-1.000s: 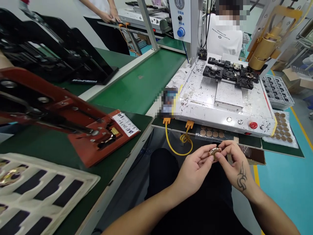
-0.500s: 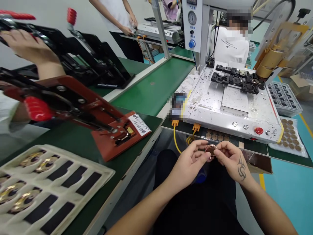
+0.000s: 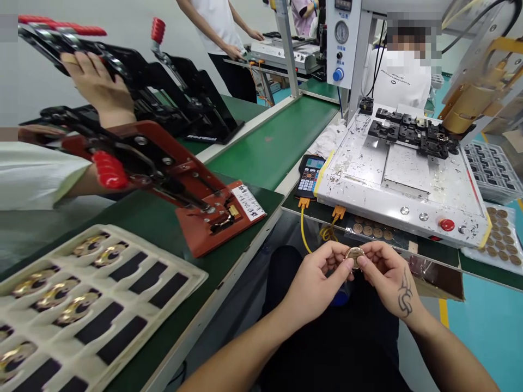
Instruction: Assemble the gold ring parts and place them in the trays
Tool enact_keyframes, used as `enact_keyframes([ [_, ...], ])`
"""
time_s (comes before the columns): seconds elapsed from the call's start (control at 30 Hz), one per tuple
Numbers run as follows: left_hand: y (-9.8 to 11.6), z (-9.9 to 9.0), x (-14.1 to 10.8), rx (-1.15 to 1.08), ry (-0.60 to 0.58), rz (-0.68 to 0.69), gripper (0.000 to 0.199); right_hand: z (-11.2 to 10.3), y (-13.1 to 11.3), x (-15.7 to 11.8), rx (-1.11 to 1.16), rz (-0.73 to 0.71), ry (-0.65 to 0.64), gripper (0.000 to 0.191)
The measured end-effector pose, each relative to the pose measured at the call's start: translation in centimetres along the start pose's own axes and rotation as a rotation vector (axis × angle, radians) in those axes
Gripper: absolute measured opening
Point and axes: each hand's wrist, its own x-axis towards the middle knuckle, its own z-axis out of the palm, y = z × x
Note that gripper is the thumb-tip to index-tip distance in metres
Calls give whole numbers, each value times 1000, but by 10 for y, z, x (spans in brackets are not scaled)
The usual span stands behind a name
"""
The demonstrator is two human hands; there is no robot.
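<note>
A small round piece (image 3: 354,258) with a shiny rose-gold rim is held above my lap, in front of the white machine. On its left side, my left hand (image 3: 322,275) pinches the rim between thumb and fingers. My right hand (image 3: 384,275), with a dark mark near the wrist, grips the opposite side in the same way. The piece's brownish flat face is turned partly up towards me, and the thumbs cover part of its edge.
The white machine (image 3: 392,201) bears black fixtures (image 3: 412,130). Left of it lies a keypad device (image 3: 309,177). A brown clamp press (image 3: 220,228) and a cream tray (image 3: 163,253) with gold parts are at the left, where a co-worker's hand (image 3: 100,87) touches the levers.
The view has shifted left, so the scene sits further right. The round piece has tilted, and its flat face now shows more. Both my hands keep their hold on it.
</note>
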Motion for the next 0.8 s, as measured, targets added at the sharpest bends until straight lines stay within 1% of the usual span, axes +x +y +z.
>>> enact_keyframes([
  [0.07, 0, -2, 1, 22, 7, -2, 19, -4, -1, 3, -62, -71, -39, 27],
  [0.17, 0, -4, 1, 76, 26, 22, 18, -14, -6, 10, -220, -235, -184, 48],
  [0.27, 1, -5, -3, 154, 69, 58, 16, -22, -12, 19, -428, -424, -346, 49],
  [0.33, 7, -9, -8, 218, 63, 94, 16, -23, -15, 25, -523, -546, -390, 52],
  [0.4, 22, -21, -11, 328, 41, 176, 16, -21, -16, 34, -575, -641, -382, 56],
  [0.43, 33, -32, -11, 404, 65, 244, 17, -18, -17, 40, -589, -682, -363, 56],
  [0.47, 45, -46, -11, 492, 135, 335, 18, -14, -18, 47, -593, -717, -341, 55],
  [0.5, 60, -63, -10, 587, 253, 446, 17, -9, -20, 54, -587, -744, -319, 53],
  [0.57, 88, -104, -7, 787, 535, 678, 18, 2, -25, 67, -554, -778, -294, 48],
  [0.6, 101, -126, -5, 896, 622, 764, 24, 7, -29, 73, -528, -787, -287, 45],
  [0.63, 112, -146, -3, 1012, 637, 795, 31, 13, -33, 78, -500, -788, -280, 42],
  [0.7, 128, -178, 0, 1194, 518, 761, 49, 23, -39, 87, -437, -782, -266, 38],
  [0.73, 134, -188, 2, 1238, 454, 742, 57, 28, -41, 91, -407, -779, -263, 37],
  [0.77, 140, -195, 4, 1244, 417, 740, 62, 34, -43, 95, -384, -773, -262, 36],
  [0.8, 146, -198, 8, 1211, 428, 757, 66, 41, -45, 100, -364, -766, -265, 35],
])
